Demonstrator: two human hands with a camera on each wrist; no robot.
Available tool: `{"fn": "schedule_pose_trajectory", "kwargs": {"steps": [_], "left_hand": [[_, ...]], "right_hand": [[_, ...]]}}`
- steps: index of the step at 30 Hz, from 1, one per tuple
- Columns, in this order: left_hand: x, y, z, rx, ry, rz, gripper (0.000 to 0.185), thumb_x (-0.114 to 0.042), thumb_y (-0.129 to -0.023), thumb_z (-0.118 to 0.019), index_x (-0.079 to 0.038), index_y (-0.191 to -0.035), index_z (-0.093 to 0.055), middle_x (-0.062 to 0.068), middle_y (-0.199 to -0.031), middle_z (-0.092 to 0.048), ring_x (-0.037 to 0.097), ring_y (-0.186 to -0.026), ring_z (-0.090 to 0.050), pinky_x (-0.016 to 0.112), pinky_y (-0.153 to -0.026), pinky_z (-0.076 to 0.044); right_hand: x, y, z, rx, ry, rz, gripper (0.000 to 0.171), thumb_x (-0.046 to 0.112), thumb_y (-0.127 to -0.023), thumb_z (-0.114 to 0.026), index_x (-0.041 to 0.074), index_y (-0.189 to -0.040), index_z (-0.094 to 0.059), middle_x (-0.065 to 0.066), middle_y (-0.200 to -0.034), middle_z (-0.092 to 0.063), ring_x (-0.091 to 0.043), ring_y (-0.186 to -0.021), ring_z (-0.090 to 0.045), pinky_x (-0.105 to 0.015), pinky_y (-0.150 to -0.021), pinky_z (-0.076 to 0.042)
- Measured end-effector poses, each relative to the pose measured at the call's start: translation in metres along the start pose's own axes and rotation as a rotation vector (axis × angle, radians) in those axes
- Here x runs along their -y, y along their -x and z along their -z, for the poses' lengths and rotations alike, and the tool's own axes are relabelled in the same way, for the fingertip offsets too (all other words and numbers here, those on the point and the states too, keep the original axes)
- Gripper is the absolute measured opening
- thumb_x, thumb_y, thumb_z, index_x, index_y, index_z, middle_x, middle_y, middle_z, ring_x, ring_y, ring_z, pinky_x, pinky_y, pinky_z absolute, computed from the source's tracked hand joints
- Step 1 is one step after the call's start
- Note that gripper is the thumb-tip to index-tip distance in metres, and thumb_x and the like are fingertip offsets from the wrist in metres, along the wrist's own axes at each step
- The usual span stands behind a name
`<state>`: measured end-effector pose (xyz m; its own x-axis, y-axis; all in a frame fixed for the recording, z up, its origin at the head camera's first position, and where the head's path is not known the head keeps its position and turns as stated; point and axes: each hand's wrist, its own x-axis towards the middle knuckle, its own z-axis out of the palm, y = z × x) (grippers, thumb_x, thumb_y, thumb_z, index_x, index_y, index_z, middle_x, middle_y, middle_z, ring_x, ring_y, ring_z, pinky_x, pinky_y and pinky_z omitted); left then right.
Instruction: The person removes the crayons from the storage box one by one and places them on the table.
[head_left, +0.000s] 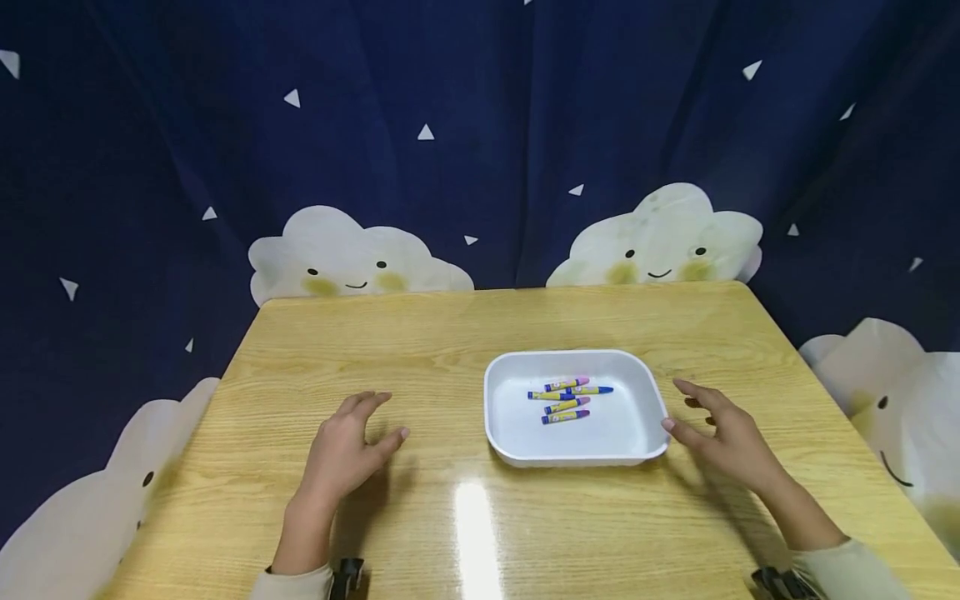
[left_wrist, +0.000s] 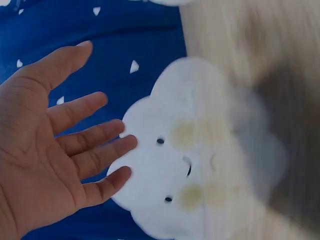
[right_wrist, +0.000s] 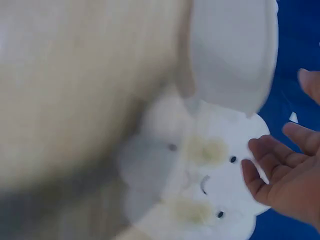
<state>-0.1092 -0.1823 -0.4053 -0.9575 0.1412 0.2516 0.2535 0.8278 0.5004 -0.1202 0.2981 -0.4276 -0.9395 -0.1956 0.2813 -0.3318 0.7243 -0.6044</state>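
A white rectangular tray (head_left: 517, 446) with rounded corners stands on the table, right of the middle. Several crayons (head_left: 567, 406) in yellow and blue wrappers, with pink, purple and blue tips, lie loosely together on its floor. My right hand (head_left: 727, 437) hovers just beyond the tray's right end, fingers loosely bent and holding nothing. Its thumb tip is close to the rim; in the right wrist view a gap separates the hand from the tray (right_wrist: 232, 55). Over the left part of the table is my left hand (head_left: 345, 450), holding nothing, its fingers spread in the left wrist view.
The wooden table (head_left: 420, 333) reaches back to a dark blue curtain (head_left: 480, 150) with white triangles and smiling clouds. Light glares off the tabletop in front of the tray. Dark straps (head_left: 347, 577) circle the wrists at the cuffs.
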Motion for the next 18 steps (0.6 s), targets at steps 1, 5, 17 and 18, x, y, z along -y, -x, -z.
{"fn": "schedule_pose_trajectory", "kwargs": {"steps": [1, 5, 17, 18], "left_hand": [[-0.002, -0.001, -0.003, -0.005, 0.023, -0.012, 0.055, -0.034, -0.079, -0.074, -0.005, -0.123, -0.059, 0.020, -0.121, -0.054, 0.040, -0.104, -0.055, 0.053, -0.080, -0.046], [-0.010, -0.004, -0.016, -0.013, 0.108, -0.060, 0.051, -0.031, -0.079, -0.075, -0.007, -0.121, -0.060, 0.015, -0.120, -0.057, 0.035, -0.106, -0.055, 0.050, -0.080, -0.047], [-0.040, -0.031, -0.043, 0.020, 0.388, -0.080, 0.047, -0.025, -0.075, -0.079, -0.013, -0.119, -0.063, 0.004, -0.117, -0.058, 0.023, -0.111, -0.052, 0.047, -0.088, -0.043], [-0.042, -0.034, -0.046, 0.022, 0.405, -0.088, 0.047, -0.025, -0.075, -0.079, -0.012, -0.118, -0.063, 0.004, -0.116, -0.058, 0.023, -0.110, -0.052, 0.047, -0.087, -0.043]], "right_hand": [[0.000, 0.002, -0.003, -0.002, -0.038, -0.017, 0.056, 0.017, -0.086, -0.069, -0.003, -0.132, -0.045, -0.023, -0.123, -0.051, -0.039, -0.105, -0.051, -0.049, -0.077, -0.044], [0.000, 0.008, -0.011, 0.011, -0.168, -0.074, 0.059, 0.015, -0.087, -0.067, -0.001, -0.136, -0.041, -0.018, -0.129, -0.048, -0.035, -0.107, -0.048, -0.031, -0.078, -0.046], [-0.005, 0.012, -0.029, 0.094, -0.378, -0.117, 0.083, 0.008, -0.075, -0.078, -0.003, -0.142, -0.029, -0.025, -0.124, -0.046, -0.031, -0.098, -0.055, -0.020, -0.074, -0.048], [-0.005, 0.012, -0.030, 0.098, -0.370, -0.124, 0.085, 0.009, -0.075, -0.078, -0.003, -0.142, -0.028, -0.026, -0.123, -0.046, -0.033, -0.096, -0.055, -0.021, -0.073, -0.048]]}}
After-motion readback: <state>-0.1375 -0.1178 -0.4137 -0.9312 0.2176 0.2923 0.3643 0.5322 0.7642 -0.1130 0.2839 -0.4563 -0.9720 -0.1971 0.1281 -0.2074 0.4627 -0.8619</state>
